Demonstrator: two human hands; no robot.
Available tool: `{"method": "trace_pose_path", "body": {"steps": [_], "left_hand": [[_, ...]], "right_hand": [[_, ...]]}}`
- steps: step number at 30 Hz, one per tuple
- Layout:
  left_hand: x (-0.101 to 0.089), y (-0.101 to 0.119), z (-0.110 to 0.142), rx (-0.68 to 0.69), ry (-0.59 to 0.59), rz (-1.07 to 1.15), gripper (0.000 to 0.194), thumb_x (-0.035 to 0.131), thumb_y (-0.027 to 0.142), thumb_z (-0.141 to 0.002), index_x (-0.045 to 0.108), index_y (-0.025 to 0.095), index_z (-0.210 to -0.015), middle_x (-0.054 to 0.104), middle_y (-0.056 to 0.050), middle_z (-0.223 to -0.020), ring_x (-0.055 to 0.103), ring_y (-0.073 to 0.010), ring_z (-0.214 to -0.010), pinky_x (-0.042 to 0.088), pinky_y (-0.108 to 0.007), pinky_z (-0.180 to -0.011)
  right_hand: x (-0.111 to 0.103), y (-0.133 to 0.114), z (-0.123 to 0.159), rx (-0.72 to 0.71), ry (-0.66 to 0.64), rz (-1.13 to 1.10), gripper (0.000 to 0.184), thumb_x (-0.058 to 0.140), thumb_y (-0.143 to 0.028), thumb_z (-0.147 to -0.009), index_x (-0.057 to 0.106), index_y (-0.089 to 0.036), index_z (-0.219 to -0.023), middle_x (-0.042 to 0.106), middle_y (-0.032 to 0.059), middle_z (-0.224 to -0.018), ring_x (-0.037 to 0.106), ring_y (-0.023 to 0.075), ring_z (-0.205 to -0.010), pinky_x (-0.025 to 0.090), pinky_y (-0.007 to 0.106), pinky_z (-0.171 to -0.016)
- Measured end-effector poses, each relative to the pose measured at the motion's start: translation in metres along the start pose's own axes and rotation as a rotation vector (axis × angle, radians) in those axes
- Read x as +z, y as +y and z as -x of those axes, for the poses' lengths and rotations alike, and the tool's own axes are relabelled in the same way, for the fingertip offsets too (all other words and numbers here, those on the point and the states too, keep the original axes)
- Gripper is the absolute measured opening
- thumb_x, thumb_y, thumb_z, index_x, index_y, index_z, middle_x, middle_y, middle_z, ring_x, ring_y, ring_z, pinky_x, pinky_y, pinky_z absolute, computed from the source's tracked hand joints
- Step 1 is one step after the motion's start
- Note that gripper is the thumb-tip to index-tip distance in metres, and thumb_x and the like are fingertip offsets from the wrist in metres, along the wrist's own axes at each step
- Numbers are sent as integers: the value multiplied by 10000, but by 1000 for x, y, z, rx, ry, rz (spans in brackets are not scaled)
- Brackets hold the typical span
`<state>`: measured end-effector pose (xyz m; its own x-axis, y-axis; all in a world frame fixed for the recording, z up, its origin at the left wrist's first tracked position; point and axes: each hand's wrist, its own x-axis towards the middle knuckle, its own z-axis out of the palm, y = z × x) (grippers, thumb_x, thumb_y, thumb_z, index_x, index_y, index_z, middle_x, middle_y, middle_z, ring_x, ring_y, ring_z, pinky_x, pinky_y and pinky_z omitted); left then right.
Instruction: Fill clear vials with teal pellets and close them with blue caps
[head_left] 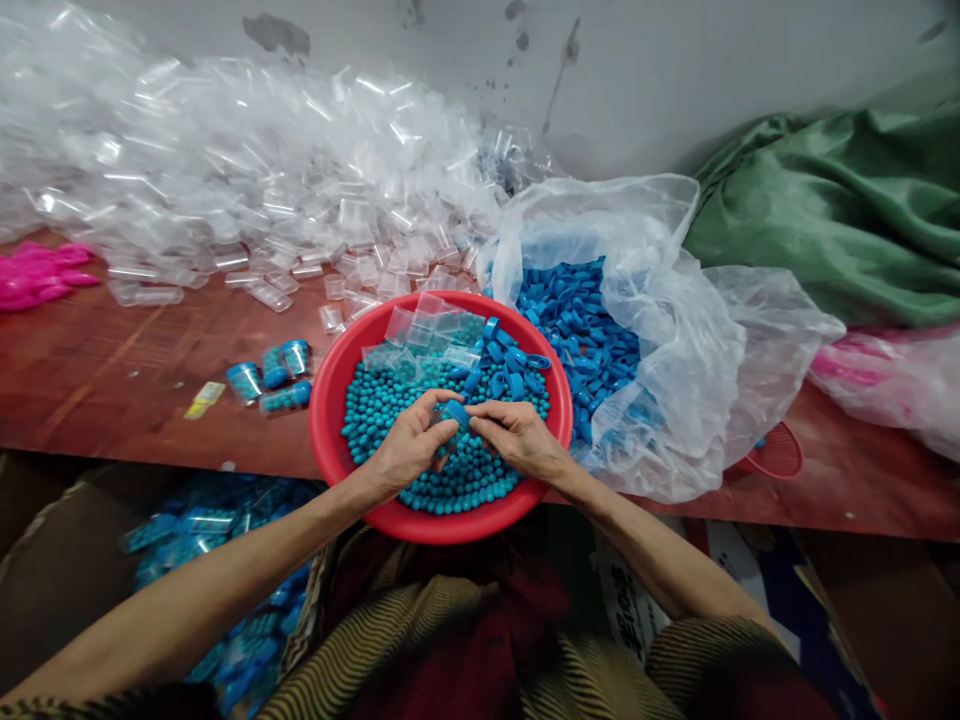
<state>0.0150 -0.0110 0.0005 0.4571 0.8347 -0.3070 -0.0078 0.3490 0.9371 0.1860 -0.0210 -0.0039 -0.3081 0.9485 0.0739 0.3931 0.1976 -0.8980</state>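
Above the beads, my left hand (411,442) is closed around a small container with a blue cap (454,412); its lower part is mostly hidden by the fingers. My right hand (521,438) pinches the edge of that same cap. Both hands are over a red basin (328,420) filled with blue-green beads (450,490). Several loose blue caps (516,362) lie on the beads at the basin's far right side. Clear plastic tubes (424,322) rest on the beads at the far side.
A large heap of clear tubes (247,170) lines the wall. Right of the basin, a plastic bag (675,380) holds many blue caps (577,320). Filled capped tubes (285,397) lie left on the red table (135,380). Below, a cardboard box (67,540) holds more. Green cloth (840,220) lies right.
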Motion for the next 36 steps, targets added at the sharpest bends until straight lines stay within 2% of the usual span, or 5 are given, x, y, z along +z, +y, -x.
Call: {"method": "trace_pose_path", "body": {"steps": [7, 13, 19, 23, 36], "left_hand": [[-5, 1, 1, -29, 49, -86, 360, 556, 386, -770, 421, 202, -1049, 446, 91, -550, 436, -53, -336, 309, -161, -308], [-8, 12, 6, -7, -64, -182, 328, 520, 371, -808, 398, 198, -1060, 420, 102, -555, 455, -50, -359, 340, -154, -334], [3, 11, 7, 44, 28, -151, 475, 488, 327, -832, 315, 208, -1257, 392, 94, -565, 405, -60, -367, 318, -188, -349], [3, 9, 6, 110, 56, -130, 473, 524, 331, -813, 381, 182, -1238, 398, 72, -585, 343, -64, -425, 302, -214, -413], [15, -5, 4, 216, 217, -144, 132, 528, 267, -776, 429, 180, -783, 428, 36, -731, 424, -98, -683, 403, -221, -646]], "right_hand": [[-14, -5, -6, -92, -131, 12, 245, 539, -188, -796, 670, -157, -1000, 661, 48, -893, 600, 145, -805, 476, 282, -752], [-13, 4, -17, 159, -84, -377, 485, 602, -283, -762, 522, -195, -1233, 619, 26, -922, 570, 101, -615, 514, 254, -555], [-3, -13, -12, -125, -65, 158, 399, 470, -281, -879, 512, -134, -1247, 614, 123, -1096, 583, 229, -1026, 476, 388, -878], [6, -24, -2, -206, -175, 425, 850, 632, -459, -760, 217, -119, -1419, 464, 205, -1284, 513, 311, -1148, 495, 430, -847], [28, -26, 2, -168, -164, 849, 877, 567, -485, -716, 207, -78, -1405, 526, 175, -1070, 599, 260, -793, 489, 315, -530]]}}
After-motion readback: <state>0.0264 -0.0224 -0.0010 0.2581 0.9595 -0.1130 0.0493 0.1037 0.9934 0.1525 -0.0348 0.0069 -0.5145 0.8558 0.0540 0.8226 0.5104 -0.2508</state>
